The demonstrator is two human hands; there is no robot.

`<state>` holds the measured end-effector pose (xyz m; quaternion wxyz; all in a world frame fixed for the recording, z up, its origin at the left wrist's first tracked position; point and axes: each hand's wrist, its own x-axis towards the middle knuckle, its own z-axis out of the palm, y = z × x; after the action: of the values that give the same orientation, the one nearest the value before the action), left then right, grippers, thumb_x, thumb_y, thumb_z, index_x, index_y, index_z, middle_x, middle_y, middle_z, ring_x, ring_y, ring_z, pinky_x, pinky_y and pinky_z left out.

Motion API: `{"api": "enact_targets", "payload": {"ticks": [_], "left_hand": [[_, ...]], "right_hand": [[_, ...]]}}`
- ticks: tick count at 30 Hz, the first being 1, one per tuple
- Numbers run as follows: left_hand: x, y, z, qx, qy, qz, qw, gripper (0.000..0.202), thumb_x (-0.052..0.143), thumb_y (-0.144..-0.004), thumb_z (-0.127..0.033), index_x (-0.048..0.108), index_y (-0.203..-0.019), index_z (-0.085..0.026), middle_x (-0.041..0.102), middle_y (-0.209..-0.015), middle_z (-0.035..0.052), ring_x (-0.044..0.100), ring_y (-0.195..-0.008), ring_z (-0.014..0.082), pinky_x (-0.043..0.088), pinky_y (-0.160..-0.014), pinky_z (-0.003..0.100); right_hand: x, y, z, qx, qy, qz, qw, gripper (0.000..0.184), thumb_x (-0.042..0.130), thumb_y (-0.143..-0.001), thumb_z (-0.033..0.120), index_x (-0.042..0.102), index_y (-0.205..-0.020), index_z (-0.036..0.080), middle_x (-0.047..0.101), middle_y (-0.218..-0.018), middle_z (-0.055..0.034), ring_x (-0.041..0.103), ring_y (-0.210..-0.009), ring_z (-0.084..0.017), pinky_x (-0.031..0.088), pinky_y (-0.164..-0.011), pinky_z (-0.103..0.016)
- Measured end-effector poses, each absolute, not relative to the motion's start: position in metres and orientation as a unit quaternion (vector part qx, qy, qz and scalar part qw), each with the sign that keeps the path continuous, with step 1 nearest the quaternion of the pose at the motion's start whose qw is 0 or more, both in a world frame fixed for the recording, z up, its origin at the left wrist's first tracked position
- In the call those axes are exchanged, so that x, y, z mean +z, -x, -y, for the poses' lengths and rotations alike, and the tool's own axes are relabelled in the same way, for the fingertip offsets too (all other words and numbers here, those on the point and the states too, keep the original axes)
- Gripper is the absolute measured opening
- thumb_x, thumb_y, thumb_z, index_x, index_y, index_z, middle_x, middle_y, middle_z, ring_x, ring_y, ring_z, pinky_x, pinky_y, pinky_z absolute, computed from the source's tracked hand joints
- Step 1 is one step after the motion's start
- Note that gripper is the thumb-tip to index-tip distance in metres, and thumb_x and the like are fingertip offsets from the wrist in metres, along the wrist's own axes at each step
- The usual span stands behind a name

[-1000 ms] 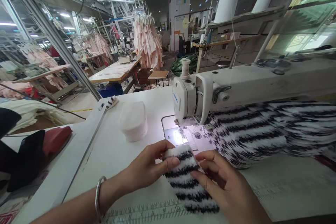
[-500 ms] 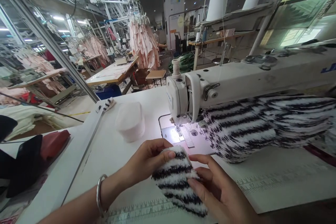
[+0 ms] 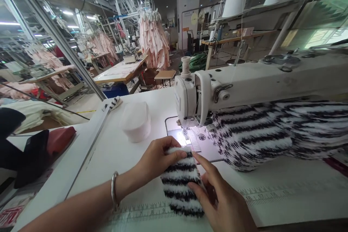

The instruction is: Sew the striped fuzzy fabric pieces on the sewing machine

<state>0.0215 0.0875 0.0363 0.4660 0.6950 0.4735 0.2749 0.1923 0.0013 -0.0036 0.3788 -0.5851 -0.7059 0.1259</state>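
Observation:
A black-and-white striped plush fabric piece (image 3: pixel 182 185) is held up in front of the sewing machine (image 3: pixel 195 98), near its lit needle plate. My left hand (image 3: pixel 163 157) pinches the top edge of the piece between thumb and fingers. Along the right edge, my right hand (image 3: pixel 217 192) grips the same piece, thumb on the front and fingers partly hidden behind it. The needle and presser foot (image 3: pixel 186 133) are just beyond the fabric's top edge, apart from it.
Stacked striped plush pieces (image 3: pixel 252 134) lie under the machine arm at right. A pile of white pieces (image 3: pixel 136 121) sits left of the needle. A small striped scrap (image 3: pixel 114 103) lies at the table's far left corner. Ruler markings (image 3: pixel 144 213) run along the near side.
The fabric piece has turned more upright, its lower end swinging left. My right hand's fingers have closed onto its right edge, the index finger near the top corner. The view has shifted slightly.

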Motion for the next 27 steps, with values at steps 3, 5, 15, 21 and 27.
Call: {"api": "enact_targets", "payload": {"ticks": [3,5,15,21,27], "left_hand": [[0.029,-0.028,-0.102,0.255,-0.75,-0.499,0.353,0.028,0.064,-0.081,-0.046,0.062,-0.082,-0.018,0.057,-0.063,-0.0037,0.048,-0.058,0.0107,0.035,-0.053,0.022],[0.023,-0.033,-0.113,0.224,-0.788,-0.502,0.277,0.026,0.063,-0.083,-0.045,0.062,-0.085,-0.019,0.061,-0.066,-0.0026,0.052,-0.06,0.0127,0.038,-0.055,0.024],[0.034,-0.03,-0.09,0.211,-0.912,-0.327,0.129,0.021,0.042,-0.095,-0.012,0.053,-0.112,-0.015,0.06,-0.113,0.0099,0.054,-0.107,0.021,0.05,-0.092,0.037],[0.018,-0.027,-0.088,0.2,-0.919,-0.32,0.119,0.035,0.037,-0.094,-0.006,0.043,-0.128,-0.011,0.053,-0.129,0.0141,0.047,-0.122,0.0205,0.045,-0.105,0.038],[0.015,-0.026,-0.093,0.203,-0.919,-0.323,0.101,0.037,0.037,-0.094,-0.007,0.042,-0.131,-0.01,0.052,-0.131,0.0138,0.045,-0.124,0.0198,0.042,-0.108,0.037]], "right_hand": [[-0.009,-0.198,-0.015,-0.007,0.553,0.767,0.325,0.036,0.045,-0.094,0.028,0.043,-0.13,0.025,0.07,-0.09,-0.0033,0.069,-0.078,-0.016,0.053,-0.061,-0.023],[-0.013,-0.202,-0.025,-0.052,0.548,0.785,0.286,0.034,0.044,-0.095,0.026,0.045,-0.128,0.019,0.07,-0.092,-0.005,0.069,-0.078,-0.017,0.054,-0.06,-0.025],[-0.014,-0.206,-0.045,-0.084,0.539,0.814,0.2,0.026,0.047,-0.093,0.03,0.052,-0.116,0.018,0.064,-0.072,0.0005,0.065,-0.064,-0.017,0.052,-0.047,-0.029],[-0.013,-0.203,-0.051,-0.099,0.549,0.807,0.193,0.032,0.044,-0.094,0.029,0.049,-0.123,0.017,0.065,-0.073,-0.0013,0.065,-0.062,-0.018,0.051,-0.048,-0.03],[-0.008,-0.197,-0.054,-0.111,0.566,0.791,0.205,0.028,0.044,-0.092,0.023,0.052,-0.118,0.017,0.064,-0.065,0.0,0.065,-0.056,-0.018,0.048,-0.045,-0.03]]}}
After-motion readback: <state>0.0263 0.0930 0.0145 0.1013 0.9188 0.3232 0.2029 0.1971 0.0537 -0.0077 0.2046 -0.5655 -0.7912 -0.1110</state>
